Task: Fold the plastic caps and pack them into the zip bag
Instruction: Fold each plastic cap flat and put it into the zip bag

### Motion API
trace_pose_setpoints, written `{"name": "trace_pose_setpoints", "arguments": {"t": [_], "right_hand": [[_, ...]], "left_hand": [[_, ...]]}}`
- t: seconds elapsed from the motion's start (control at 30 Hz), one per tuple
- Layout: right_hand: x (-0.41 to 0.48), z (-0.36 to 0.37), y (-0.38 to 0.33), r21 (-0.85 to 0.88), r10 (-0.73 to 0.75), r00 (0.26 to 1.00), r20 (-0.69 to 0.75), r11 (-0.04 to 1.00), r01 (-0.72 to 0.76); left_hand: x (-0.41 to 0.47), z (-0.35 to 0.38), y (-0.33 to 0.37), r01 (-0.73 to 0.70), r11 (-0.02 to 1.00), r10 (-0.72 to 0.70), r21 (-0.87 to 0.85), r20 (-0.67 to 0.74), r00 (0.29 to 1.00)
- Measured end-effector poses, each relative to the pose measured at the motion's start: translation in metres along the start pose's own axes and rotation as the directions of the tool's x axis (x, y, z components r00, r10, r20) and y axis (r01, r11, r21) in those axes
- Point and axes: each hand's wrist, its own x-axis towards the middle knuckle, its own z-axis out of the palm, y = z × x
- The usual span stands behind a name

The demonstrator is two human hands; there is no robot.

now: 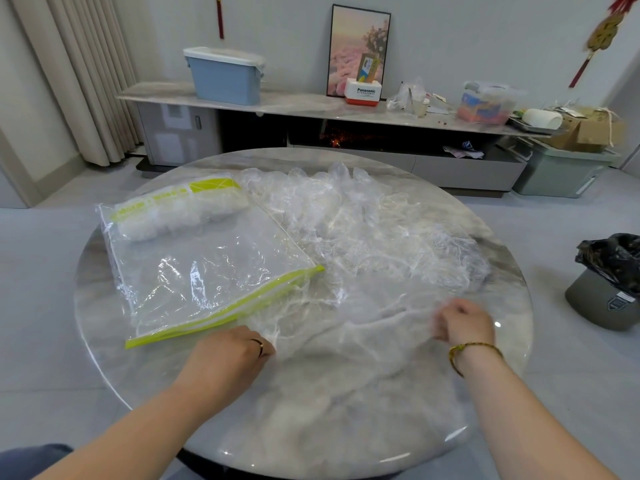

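Left hand (232, 348), right hand (464, 322), pinching plastic cap (349, 329)

Backdrop around the round marble table (346, 155).
A low sideboard (294, 102) ran along the far wall, carrying a blue bin (225, 81) with a white lid, a framed picture (349, 39), a Panasonic box (363, 93) just before it, and a clear storage box (485, 103) (contents unclear). A grey waste bin (602, 299) with a black liner stood on the floor at right; a beige curtain (76, 74) hung at left.
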Motion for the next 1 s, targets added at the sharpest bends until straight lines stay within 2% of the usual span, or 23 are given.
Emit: {"name": "trace_pose_setpoints", "arguments": {"t": [0.07,0.17,0.33,0.4,0.47,0.57,0.67,0.73,0.8,0.83,0.9,0.97,1.0], "right_hand": [[0.01,-0.012,-0.002,0.105,0.052,0.993,-0.106,0.994,-0.041],[0.015,-0.02,0.003,0.113,0.079,0.989,-0.125,0.992,-0.065],[0.017,-0.036,-0.008,0.315,0.08,0.965,-0.249,0.949,0.002],[0.019,-0.044,-0.013,0.21,0.099,0.975,-0.201,0.976,-0.056],[0.024,-0.048,-0.017,0.206,0.129,0.978,-0.166,0.974,-0.094],[0.036,-0.048,-0.018,0.092,0.004,0.984,-0.179,0.996,0.013],[0.051,-0.044,-0.012,-0.012,-0.063,0.989,-0.137,0.998,0.062],[0.055,-0.044,-0.01,-0.159,-0.187,0.964,-0.191,0.975,0.158],[0.048,-0.041,-0.011,-0.366,-0.388,0.899,-0.203,0.882,0.298],[0.039,-0.036,-0.011,-0.445,-0.471,0.874,-0.12,0.812,0.377],[0.006,-0.018,-0.002,-0.555,-0.592,0.77,0.24,0.567,0.609],[-0.033,0.002,0.017,-0.475,-0.62,0.553,0.557,0.308,0.824],[-0.049,0.008,0.027,-0.392,-0.562,0.455,0.691,0.239,0.889]], "left_hand": [[0.002,0.003,0.002,-0.079,0.996,0.075,-0.052,-0.065,0.995],[0.003,0.008,0.006,-0.123,0.988,0.117,-0.096,-0.062,0.991],[0.0,0.016,0.01,-0.114,0.988,0.125,-0.106,0.105,0.987],[-0.001,0.017,0.011,-0.101,0.991,0.112,-0.084,0.136,0.984],[-0.001,0.017,0.009,-0.117,0.992,0.122,-0.05,0.116,0.986],[-0.002,0.013,0.006,-0.1,0.995,0.098,0.023,0.079,0.992],[-0.002,0.011,0.008,-0.102,0.995,0.102,-0.011,0.027,0.994],[-0.001,0.01,0.01,-0.116,0.993,0.115,-0.028,-0.022,0.993],[0.0,0.008,0.015,-0.109,0.993,0.109,-0.04,-0.012,0.994],[-0.001,0.009,0.018,-0.11,0.993,0.11,-0.034,0.01,0.994],[-0.005,0.013,0.02,-0.117,0.993,0.116,0.005,0.056,0.992],[-0.008,0.013,0.024,-0.12,0.988,0.116,0.096,0.051,0.992],[-0.009,0.012,0.025,-0.106,0.986,0.101,0.126,0.039,0.994]]}}
